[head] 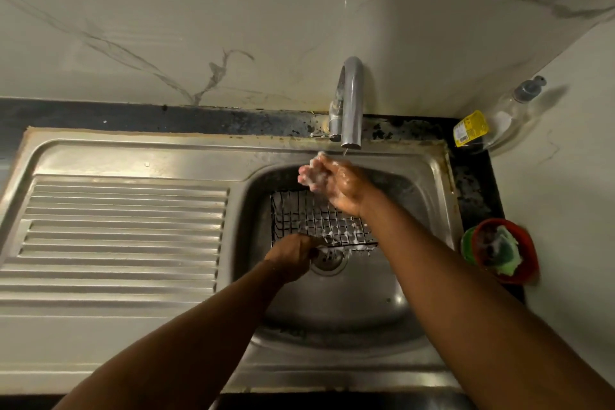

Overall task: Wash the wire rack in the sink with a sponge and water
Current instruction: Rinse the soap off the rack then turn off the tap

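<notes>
A black wire rack point(307, 216) lies in the steel sink point(366, 293), with suds on its near right part. My left hand point(293, 256) grips the rack's near edge, just above the drain. My right hand point(336, 185) is raised over the rack's far side, below the tap point(349, 103), its fingers loosely curled and covered in white foam; no sponge shows in it. A thin trickle of water falls from the spout onto that hand. A green sponge point(504, 251) sits in a red bowl point(525, 243) on the counter to the right of the sink.
A ribbed steel drainboard point(123, 236) fills the left side. A clear soap pump bottle point(509, 113) with a yellow label stands in the back right corner. A marble wall rises behind the tap and on the right.
</notes>
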A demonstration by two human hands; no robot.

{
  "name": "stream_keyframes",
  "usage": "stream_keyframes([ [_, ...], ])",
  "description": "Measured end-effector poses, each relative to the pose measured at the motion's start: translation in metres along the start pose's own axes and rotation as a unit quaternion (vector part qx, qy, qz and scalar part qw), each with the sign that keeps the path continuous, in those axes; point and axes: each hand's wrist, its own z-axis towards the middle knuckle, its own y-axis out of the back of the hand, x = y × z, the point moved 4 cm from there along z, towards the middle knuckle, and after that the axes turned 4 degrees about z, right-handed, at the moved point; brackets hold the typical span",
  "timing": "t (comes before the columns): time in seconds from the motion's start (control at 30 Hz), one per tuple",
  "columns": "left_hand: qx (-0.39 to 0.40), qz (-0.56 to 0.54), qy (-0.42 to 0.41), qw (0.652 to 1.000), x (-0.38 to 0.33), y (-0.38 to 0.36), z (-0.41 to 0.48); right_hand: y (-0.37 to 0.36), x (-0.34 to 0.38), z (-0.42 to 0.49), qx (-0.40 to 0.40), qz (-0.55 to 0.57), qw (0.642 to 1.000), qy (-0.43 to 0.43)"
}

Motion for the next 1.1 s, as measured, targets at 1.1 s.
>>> stream_keyframes([
  [1.1,-0.040,-0.377,0.081,0.922,0.010,0.157,-0.033,0.027,0.055,-0.036,-0.173,-0.781,0.590,0.105],
])
